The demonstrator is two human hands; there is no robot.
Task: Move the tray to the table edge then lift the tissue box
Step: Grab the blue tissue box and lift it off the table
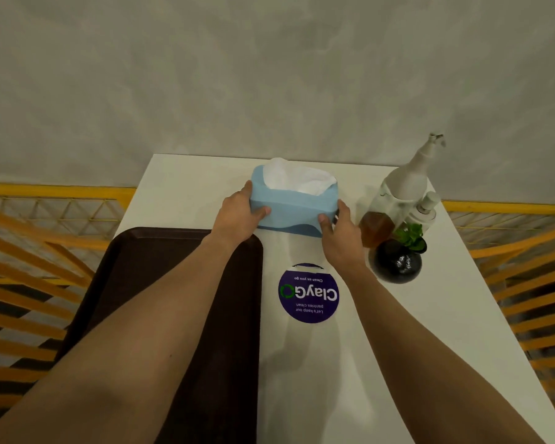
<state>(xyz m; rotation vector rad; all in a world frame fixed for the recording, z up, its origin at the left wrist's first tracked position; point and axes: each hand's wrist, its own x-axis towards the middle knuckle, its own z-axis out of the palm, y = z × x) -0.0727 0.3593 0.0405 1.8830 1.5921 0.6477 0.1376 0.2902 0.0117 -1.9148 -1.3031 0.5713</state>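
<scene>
A light blue tissue box (293,203) with white tissue sticking out of its top stands at the far middle of the white table (430,315). My left hand (237,216) grips its left end and my right hand (338,233) grips its right end. Whether the box touches the table I cannot tell. A dark brown tray (135,283) lies along the table's left edge, overhanging it slightly, with my left forearm stretched above it.
Right of the box stand a pump bottle with amber liquid (394,200), a smaller white bottle (425,209) and a round black pot with a green plant (398,261). A purple round sticker (308,294) is on the table. Yellow railings (45,238) flank both sides.
</scene>
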